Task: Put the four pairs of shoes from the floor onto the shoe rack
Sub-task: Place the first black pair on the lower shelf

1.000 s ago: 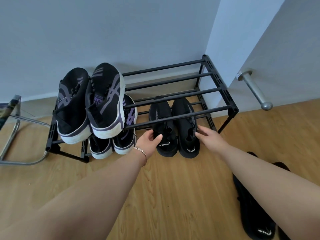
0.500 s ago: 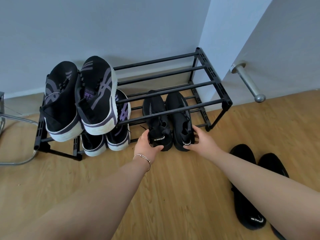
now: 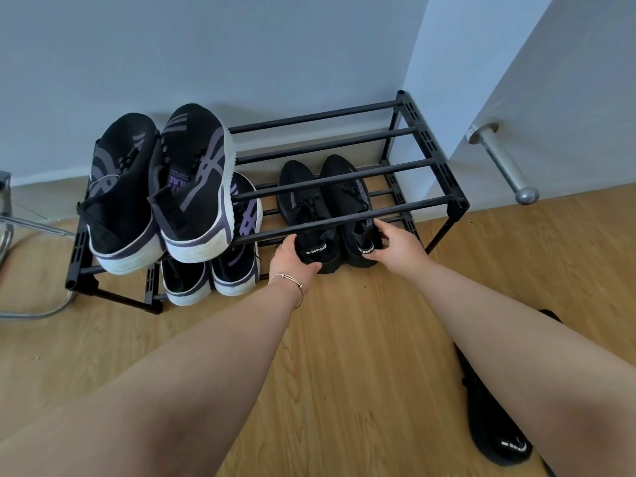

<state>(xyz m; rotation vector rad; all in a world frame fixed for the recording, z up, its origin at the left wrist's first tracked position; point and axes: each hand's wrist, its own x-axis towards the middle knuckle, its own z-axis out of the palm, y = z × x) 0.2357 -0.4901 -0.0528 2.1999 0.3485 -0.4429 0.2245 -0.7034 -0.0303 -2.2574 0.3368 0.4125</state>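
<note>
A black two-tier shoe rack [image 3: 451, 187] stands against the wall. Two black and purple sneakers [image 3: 161, 187] lie on its top tier at the left. A second such pair [image 3: 227, 273] sits below them on the lower tier. Two all-black knit shoes [image 3: 327, 201] rest on the lower tier at the right, heels toward me. My left hand [image 3: 292, 259] grips the heel of the left black shoe. My right hand [image 3: 395, 246] holds the heel of the right one. Another black shoe [image 3: 495, 432] lies on the floor at the lower right, partly behind my right arm.
The floor [image 3: 361, 390] is light wood. A chrome tube chair frame [image 3: 20, 270] stands at the far left beside the rack. A metal door stop [image 3: 502, 163] juts from the white wall at the right of the rack.
Both hands have closed onto the heels of the black knit shoes and the pair sits a little deeper on the lower tier. The view has shifted slightly.
</note>
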